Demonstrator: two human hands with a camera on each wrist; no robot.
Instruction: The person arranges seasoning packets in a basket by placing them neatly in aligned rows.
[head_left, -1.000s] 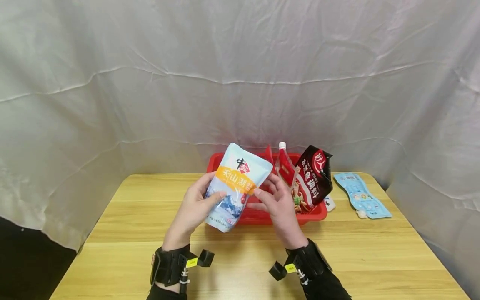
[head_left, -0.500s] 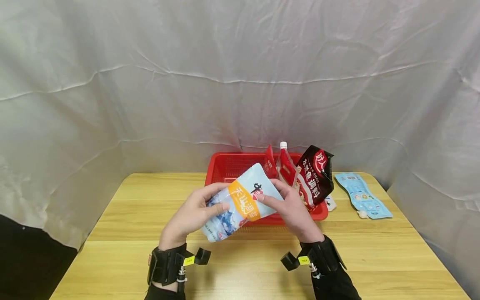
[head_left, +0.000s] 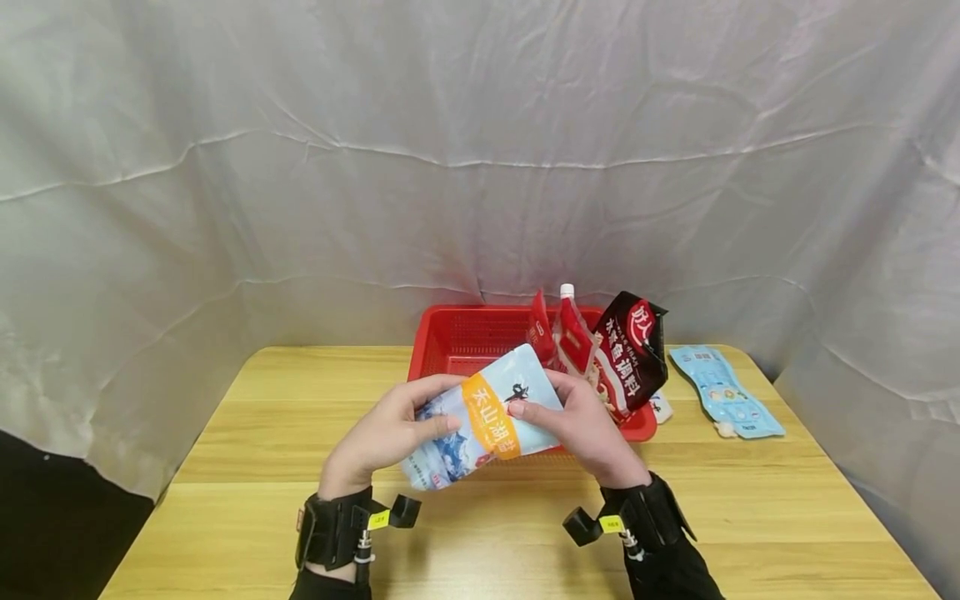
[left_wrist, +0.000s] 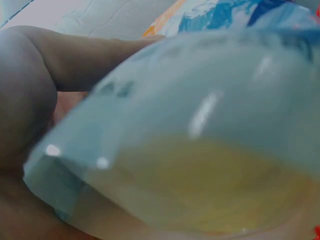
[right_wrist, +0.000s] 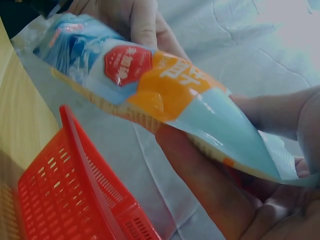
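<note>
Pale-blue pouch [head_left: 487,418], tilted, was held up off the table [head_left: 285,417] near the red basket [head_left: 421,342], its lower end pinched by the left hand [head_left: 393,427], its top by the right hand [head_left: 585,423]; light, even pressure on both edges seemed best against slipping.

Blurred pouch [left_wrist: 200,115] in left wrist view, basket [right_wrist: 55,175] cropped in right wrist view
</note>
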